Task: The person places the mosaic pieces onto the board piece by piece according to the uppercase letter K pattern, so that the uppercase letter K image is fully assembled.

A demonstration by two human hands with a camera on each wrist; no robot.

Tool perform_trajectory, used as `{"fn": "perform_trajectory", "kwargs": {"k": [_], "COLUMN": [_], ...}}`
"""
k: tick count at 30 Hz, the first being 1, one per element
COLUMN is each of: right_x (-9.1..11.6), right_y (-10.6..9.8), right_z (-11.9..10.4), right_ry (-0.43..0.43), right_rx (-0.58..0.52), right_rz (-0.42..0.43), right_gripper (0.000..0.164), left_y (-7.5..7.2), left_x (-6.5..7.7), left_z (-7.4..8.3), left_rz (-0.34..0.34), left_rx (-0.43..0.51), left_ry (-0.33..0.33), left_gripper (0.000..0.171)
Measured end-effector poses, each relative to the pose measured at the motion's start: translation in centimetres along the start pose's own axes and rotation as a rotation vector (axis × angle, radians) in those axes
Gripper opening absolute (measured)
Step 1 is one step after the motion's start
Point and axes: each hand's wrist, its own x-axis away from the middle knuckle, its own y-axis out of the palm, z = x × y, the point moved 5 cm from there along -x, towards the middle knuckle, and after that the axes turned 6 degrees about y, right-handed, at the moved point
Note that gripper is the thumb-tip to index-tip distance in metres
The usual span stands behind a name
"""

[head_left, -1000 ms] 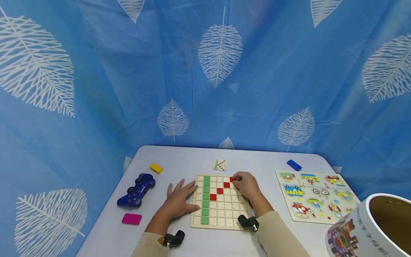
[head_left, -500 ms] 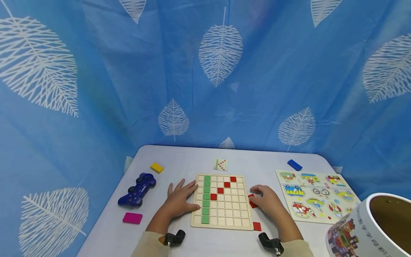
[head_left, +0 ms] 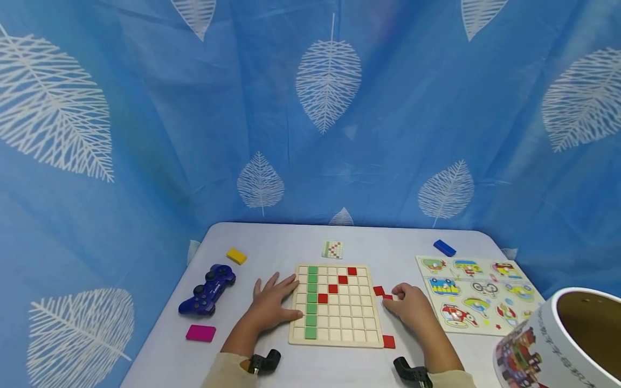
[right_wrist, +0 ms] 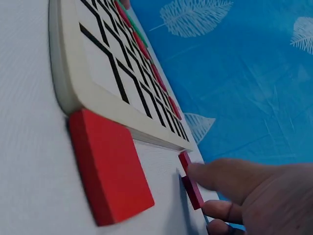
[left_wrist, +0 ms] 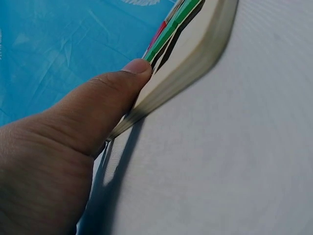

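A wooden grid board (head_left: 339, 343) lies flat on the table, with a column of green tiles (head_left: 311, 309) near its left side and a diagonal of red tiles (head_left: 332, 289). Fingers spread, my left hand (head_left: 269, 306) rests at the board's left edge; its thumb touches the rim in the left wrist view. Beyond the board's right edge, my right hand (head_left: 412, 307) pinches a red tile (right_wrist: 192, 192) between thumb and fingers, low over the table. Another red tile (head_left: 378, 290) lies just left of it. A third loose red tile (head_left: 388, 341) sits by the board's near right corner.
A small pattern card (head_left: 332, 249) lies behind the board. Leftward are a blue game controller (head_left: 207, 291), a pink block (head_left: 200, 333) and a yellow block (head_left: 236, 256). To the right are a vehicle puzzle board (head_left: 477, 293), a blue block (head_left: 444, 248) and a large white cup (head_left: 529, 345).
My right hand has let go of the red tile at the board's far right corner and moved right and nearer, to the loose red tiles, which have spread apart. My left hand stays put.
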Motion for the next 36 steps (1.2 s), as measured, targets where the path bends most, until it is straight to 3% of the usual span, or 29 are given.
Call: {"fn": "perform_trajectory", "kwargs": {"k": [11, 16, 18, 21, 26, 36], "right_x": [0.4, 1.4, 2.3, 3.9, 5.7, 6.3], "right_y": [0.5, 0.9, 1.5, 3.4, 6.4, 7.2], "right_z": [0.4, -1.2, -2.8, -5.6, -8.5, -9.1], "right_ry": [-0.013, -0.011, -0.048, -0.165, -0.356, -0.448], "right_rx": [-0.029, -0.073, -0.108, -0.144, -0.094, -0.011], "right_rz": [0.046, 0.086, 0.082, -0.010, -0.127, -0.024], "right_gripper": [0.036, 0.035, 0.034, 0.031, 0.019, 0.017], "left_y": [-0.2, -0.3, -0.4, -0.5, -0.4, 0.2], "left_x": [0.2, 0.1, 0.1, 0.2, 0.0, -0.1], "left_z": [0.3, 0.3, 0.2, 0.1, 0.2, 0.0], "left_rz": [0.005, 0.002, 0.008, 0.015, 0.016, 0.015], "left_rx": [-0.004, -0.013, -0.018, -0.022, -0.007, -0.011], "left_ry": [-0.008, -0.002, -0.002, -0.002, 0.006, 0.009], "left_gripper": [0.091, 0.091, 0.090, 0.090, 0.090, 0.090]}}
